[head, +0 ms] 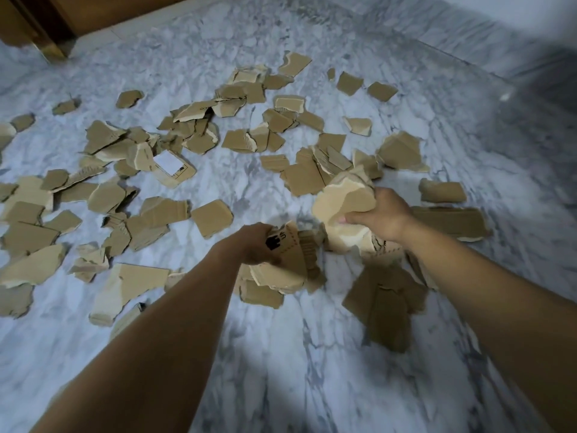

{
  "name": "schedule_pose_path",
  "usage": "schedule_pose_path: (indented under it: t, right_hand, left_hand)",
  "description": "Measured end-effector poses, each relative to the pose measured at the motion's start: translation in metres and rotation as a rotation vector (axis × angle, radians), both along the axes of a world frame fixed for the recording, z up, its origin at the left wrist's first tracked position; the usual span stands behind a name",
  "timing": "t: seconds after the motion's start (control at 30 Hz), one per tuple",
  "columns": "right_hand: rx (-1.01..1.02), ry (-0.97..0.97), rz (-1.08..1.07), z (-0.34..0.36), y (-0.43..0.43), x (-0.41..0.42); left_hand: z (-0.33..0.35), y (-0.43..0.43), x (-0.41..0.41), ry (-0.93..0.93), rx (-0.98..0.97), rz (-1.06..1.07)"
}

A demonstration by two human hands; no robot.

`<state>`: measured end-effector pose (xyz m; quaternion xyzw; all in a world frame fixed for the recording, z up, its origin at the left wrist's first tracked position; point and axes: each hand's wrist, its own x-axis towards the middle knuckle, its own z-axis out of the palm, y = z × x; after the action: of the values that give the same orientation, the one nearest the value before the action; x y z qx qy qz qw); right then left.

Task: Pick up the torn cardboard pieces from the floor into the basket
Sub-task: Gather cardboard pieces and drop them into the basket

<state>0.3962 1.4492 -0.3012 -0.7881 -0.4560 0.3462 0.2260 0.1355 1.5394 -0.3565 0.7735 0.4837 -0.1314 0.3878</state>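
Several torn brown cardboard pieces (156, 210) lie scattered over the white marble floor (281, 354), thickest at the left and middle. My left hand (253, 245) is closed on a bunch of cardboard pieces (290, 260), one printed with black marks, held just above the floor. My right hand (384, 214) grips another bunch of pale torn pieces (343, 201) to the right of it. More pieces (387, 304) lie under and beside my right forearm. No basket is in view.
A wooden door or cabinet (62, 14) with a brass-coloured foot stands at the far left corner. A marble skirting and wall (468, 35) run along the far right. One piece carries a white label (168, 162).
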Motion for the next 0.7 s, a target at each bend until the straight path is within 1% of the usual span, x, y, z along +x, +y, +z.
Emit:
schedule_pose_path:
  t: [0.07,0.17,0.27,0.33,0.43,0.53,0.57,0.63,0.7]
  right_hand:
    - [0.091,0.132,-0.061,0.012,-0.005,0.003]
    - [0.16,0.229,-0.104,0.032,-0.008,0.006]
    - [0.2,0.3,-0.157,0.04,-0.007,0.012]
    - [0.198,0.355,-0.16,0.042,-0.009,0.015]
    - [0.096,0.419,-0.107,0.042,-0.013,0.011]
    - [-0.149,0.398,0.001,0.039,-0.01,-0.002]
    - [-0.239,0.355,0.056,0.037,-0.006,-0.008]
    - [-0.412,0.185,0.207,0.034,0.0,-0.025]
    - [-0.478,-0.019,0.355,0.028,0.005,-0.049]
  left_hand:
    - [-0.004,-0.003,-0.008,-0.047,-0.015,0.047]
    - [0.002,-0.004,-0.019,-0.147,-0.035,0.14]
    - [0.033,-0.003,-0.03,-0.382,-0.125,0.293]
    - [0.061,-0.002,-0.04,-0.498,-0.192,0.388]
    - [0.095,0.001,-0.06,-0.515,-0.198,0.454]
    - [0.117,-0.003,-0.075,-0.484,-0.202,0.483]
    - [0.12,-0.007,-0.079,-0.468,-0.2,0.493]
    - [0.117,-0.014,-0.087,-0.432,-0.205,0.506]
    - [0.107,-0.023,-0.097,-0.355,-0.189,0.499]
